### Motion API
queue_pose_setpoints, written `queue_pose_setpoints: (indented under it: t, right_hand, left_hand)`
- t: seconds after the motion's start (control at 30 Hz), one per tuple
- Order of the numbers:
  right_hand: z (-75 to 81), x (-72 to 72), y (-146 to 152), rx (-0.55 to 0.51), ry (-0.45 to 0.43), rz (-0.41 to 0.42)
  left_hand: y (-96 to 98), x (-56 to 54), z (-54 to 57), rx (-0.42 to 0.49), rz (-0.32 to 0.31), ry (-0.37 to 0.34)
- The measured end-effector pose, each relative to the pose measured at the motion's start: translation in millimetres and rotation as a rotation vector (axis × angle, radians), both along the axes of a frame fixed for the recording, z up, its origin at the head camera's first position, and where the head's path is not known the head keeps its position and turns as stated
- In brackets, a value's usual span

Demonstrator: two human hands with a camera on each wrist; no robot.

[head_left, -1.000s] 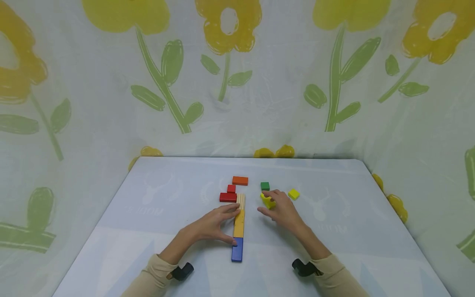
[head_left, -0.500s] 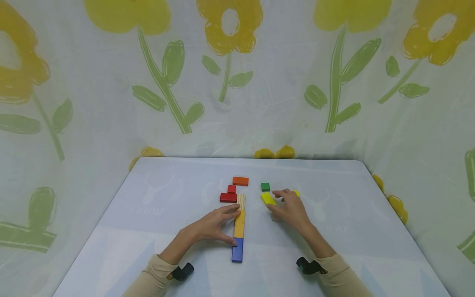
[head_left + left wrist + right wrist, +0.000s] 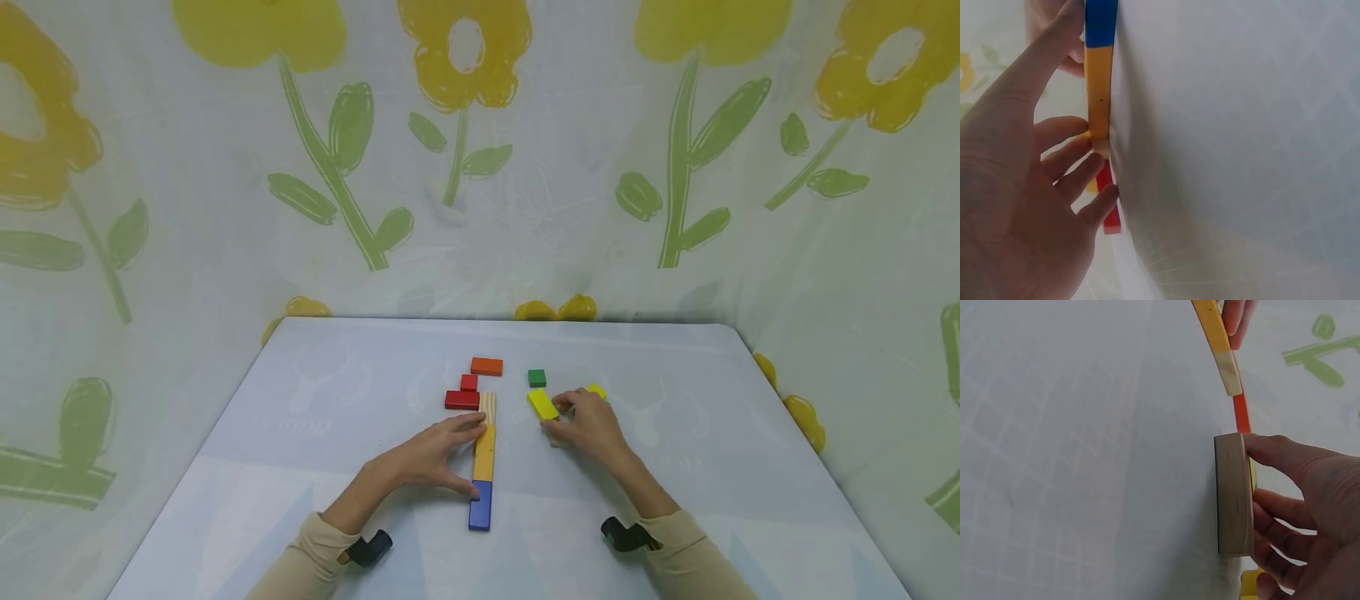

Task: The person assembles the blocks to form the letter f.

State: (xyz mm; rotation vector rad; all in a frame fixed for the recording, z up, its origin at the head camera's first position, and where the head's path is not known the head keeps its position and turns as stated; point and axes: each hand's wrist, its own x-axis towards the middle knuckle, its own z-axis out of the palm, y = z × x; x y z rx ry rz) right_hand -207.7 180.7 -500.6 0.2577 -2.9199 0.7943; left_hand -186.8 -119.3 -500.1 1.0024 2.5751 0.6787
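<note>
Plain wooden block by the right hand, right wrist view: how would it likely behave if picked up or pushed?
The plain wooden block shows faint grain, so it is probably stiff and hard to damage. Its flat face and straight edges suggest it would slide rather than roll. Its surface looks matte, so it seems unlikely to be slippery.

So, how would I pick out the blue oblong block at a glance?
On the white table, find the person's left hand beside a straight row of mixed-colour blocks. The blue oblong block forms the row's end nearest the person. No other block in view is blue.
</note>
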Motion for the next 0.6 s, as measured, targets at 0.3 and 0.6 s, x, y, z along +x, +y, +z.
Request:
queue_pose_setpoints:
  t: [0.3, 0.6]
  right_hand:
    - [2.3, -1.5, -1.4, -0.015, -0.059, -0.042]
    - [1.5, -4.4, -2.5, -0.017, -0.068, -0.035]
  left_hand:
    - [4.3, 4.0, 3.4, -0.033, -0.011, 0.061]
    - [5.9, 4.9, 3.6, -0.065, -0.009, 0.074]
